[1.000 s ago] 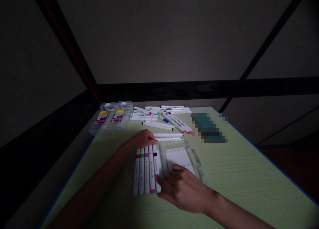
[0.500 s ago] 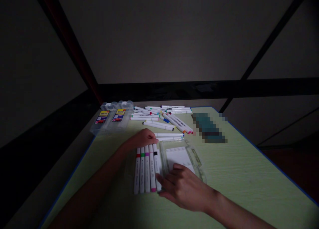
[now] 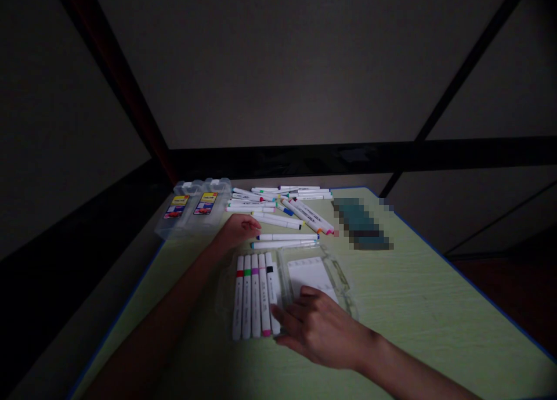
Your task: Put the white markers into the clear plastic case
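A clear plastic marker case [image 3: 285, 266] lies open in front of me, a white card [image 3: 311, 275] in its right half. Five white markers stand side by side in the left half, banded red, green, purple, pink and black. My right hand [image 3: 317, 330] is closed at the case's near edge, its index fingertip against the black-banded marker [image 3: 270, 289] and the thumb lower down. Beyond the case, my left hand [image 3: 240, 229] is above the table with fingers loosely apart, holding nothing visible. Two loose markers [image 3: 287, 237] lie just right of its fingertips.
Several white markers [image 3: 308, 214] with coloured ends lie heaped at the back of the table [image 3: 418, 307]. Two clear cases [image 3: 204, 214] with printed labels sit at the back left. A blurred, pixelated teal object [image 3: 363, 223] lies at the right. A wall stands behind.
My left hand has moved away from the tops of the markers in the case, back and to the left, uncovering the ends of two loose markers. My right hand stays in place.
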A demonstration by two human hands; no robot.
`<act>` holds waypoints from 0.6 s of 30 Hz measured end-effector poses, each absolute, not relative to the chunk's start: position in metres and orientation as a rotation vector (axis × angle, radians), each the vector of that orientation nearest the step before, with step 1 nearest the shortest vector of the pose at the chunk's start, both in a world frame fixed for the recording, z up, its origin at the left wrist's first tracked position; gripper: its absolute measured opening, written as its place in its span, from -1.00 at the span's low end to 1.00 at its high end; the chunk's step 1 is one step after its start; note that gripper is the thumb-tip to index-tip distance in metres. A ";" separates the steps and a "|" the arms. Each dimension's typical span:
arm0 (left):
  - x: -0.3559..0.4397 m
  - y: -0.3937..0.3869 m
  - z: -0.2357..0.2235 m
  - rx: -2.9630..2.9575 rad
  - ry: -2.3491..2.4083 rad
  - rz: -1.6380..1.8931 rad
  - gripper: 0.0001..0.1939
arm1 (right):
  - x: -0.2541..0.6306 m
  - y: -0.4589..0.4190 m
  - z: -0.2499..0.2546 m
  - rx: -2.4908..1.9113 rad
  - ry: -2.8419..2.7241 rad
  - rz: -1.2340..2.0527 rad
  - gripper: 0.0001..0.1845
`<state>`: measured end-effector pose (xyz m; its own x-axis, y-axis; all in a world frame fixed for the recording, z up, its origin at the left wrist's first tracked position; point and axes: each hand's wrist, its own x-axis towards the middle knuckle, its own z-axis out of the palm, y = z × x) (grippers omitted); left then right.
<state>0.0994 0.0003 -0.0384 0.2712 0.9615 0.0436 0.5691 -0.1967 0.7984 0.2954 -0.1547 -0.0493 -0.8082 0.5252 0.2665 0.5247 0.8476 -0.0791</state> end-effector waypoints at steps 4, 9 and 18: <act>0.096 0.003 -0.045 1.879 1.398 0.732 -0.82 | 0.296 -0.155 -0.049 -0.795 -2.765 0.014 -0.62; 0.096 0.004 -0.052 1.875 1.408 0.704 -0.77 | 0.296 -0.155 -0.047 -0.794 -2.770 0.013 -0.62; 0.095 0.003 -0.054 1.942 1.329 0.620 -0.74 | 0.295 -0.155 -0.047 -0.796 -2.735 0.014 -0.62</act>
<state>0.0949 0.0026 -0.0543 0.3611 0.9325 0.0025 0.6014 -0.2350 0.7636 0.2953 -0.1550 -0.0470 -0.8043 0.5269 0.2748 0.5240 0.8469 -0.0901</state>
